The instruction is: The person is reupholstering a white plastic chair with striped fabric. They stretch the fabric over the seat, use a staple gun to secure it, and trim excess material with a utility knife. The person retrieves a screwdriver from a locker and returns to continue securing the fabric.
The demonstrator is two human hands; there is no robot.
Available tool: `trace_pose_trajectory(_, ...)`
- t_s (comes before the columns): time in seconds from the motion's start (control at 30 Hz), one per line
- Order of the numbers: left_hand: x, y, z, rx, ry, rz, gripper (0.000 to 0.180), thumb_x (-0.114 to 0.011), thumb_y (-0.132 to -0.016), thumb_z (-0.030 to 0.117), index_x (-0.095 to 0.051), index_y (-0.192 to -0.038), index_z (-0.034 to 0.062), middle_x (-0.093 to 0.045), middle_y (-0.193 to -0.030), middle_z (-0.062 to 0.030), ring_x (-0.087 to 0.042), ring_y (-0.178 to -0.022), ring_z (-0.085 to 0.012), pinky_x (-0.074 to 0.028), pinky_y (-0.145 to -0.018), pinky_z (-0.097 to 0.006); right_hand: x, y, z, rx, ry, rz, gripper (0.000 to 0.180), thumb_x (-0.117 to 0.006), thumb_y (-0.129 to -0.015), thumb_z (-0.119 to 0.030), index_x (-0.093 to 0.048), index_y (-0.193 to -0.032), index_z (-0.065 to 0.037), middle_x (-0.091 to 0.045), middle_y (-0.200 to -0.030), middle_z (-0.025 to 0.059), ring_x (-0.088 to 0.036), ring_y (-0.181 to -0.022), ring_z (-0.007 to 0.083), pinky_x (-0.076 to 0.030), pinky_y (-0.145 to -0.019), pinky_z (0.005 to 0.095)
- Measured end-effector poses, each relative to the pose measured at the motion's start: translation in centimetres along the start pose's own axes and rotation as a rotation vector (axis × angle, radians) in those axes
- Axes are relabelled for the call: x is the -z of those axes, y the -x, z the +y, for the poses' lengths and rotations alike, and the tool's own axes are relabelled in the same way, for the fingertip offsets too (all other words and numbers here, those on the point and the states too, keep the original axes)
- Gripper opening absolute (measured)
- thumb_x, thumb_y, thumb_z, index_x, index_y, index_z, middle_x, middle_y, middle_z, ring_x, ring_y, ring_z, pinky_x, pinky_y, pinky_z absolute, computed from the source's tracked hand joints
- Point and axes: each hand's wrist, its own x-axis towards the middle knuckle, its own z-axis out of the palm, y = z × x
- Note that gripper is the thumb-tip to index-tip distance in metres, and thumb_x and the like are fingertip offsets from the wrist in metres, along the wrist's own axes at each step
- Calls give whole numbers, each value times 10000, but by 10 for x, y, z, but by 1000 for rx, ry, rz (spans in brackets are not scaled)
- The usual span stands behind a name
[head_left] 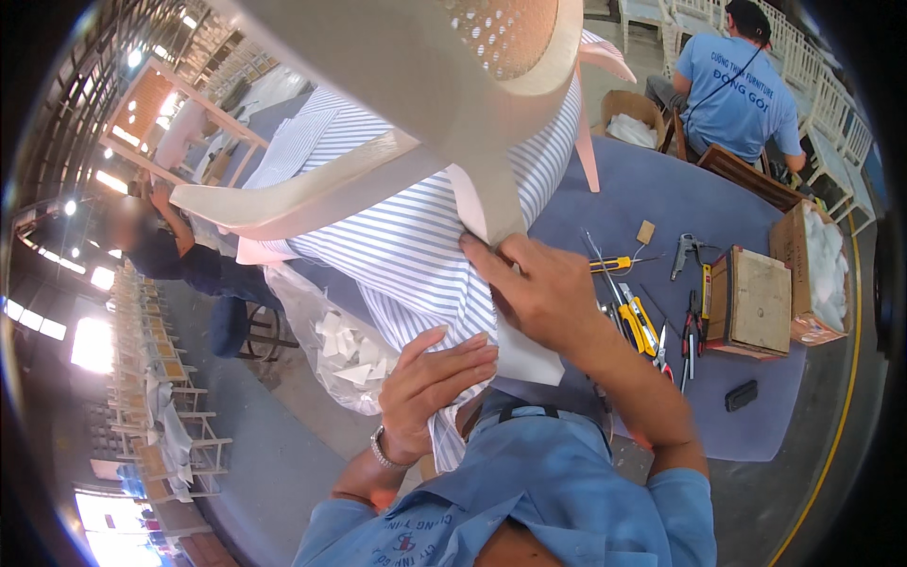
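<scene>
A pale chair frame with a woven cane panel lies on the table, tipped over, its curved parts toward me. Blue-and-white striped fabric covers its padded part, and a loose end hangs toward my waist. My left hand lies flat on the fabric's near edge, fingers straight and close together. Beside the chair's pale wooden end, my right hand has curled fingers gripping the fabric; its fingertips are partly hidden. Under my right wrist a white sheet-like piece sticks out.
On the blue-grey table at right lie a yellow screwdriver, a cutter knife, scissors, pliers and a staple gun. Boxes stand beyond. A plastic bag of white pieces hangs left. Two co-workers are nearby.
</scene>
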Motion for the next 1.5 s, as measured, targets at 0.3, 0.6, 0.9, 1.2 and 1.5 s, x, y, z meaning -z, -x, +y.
trace_pose_trajectory(0.3, -11, -11, -15, -149, -210, -342, 451, -791, -659, 141, -779, -1105, 73, -759, -1192, -64, -683, -1232, -217, -436, -1144, -441, -31, 17, 14, 42, -102, 163, 341, -676, -825, -160, -746, -1139, -47, -552, -767, 13, -593, -641, 172, -483, -567, 322)
trace_pose_trajectory(0.6, -22, -14, -9, -134, -371, -477, 456, -637, -577, 14, -763, -1014, -26, -755, -1095, -148, -709, -1166, -290, -466, -1120, -485, -48, 76, 11, -204, -279, 265, 273, -692, -860, -132, -760, -1124, -129, -678, -863, 20, -678, -737, 199, -550, -621, 328)
trace_pose_trajectory(0.9, -29, -14, 0, -90, -372, -393, 418, -628, -645, -5, -767, -1038, -27, -763, -1112, -145, -716, -1157, -307, -473, -1098, -494, 8, 315, 86, -1169, 331, -190, 320, -680, -896, -176, -695, -1194, -59, -690, -1156, 172, -650, -1103, 368, -527, -947, 466)
trace_pose_trajectory(1.2, -31, 11, -6, 85, -160, -182, 296, -791, -750, 53, -743, -1037, -4, -765, -1143, -113, -709, -1191, -274, -478, -1075, -416, 29, 392, 60, -1379, 499, -238, 503, -731, -824, -81, -633, -1317, -78, -640, -1168, 202, -630, -1115, 439, -514, -941, 521)
trace_pose_trajectory(1.5, -47, 16, -26, 45, -265, -85, 218, -787, -770, 18, -750, -985, 26, -773, -1085, -76, -723, -1123, -248, -501, -1019, -426, 96, 294, 43, -1551, -551, 77, 558, -776, -822, -58, -624, -1358, -20, -634, -942, 30, -624, -848, 93, -505, -695, 226)
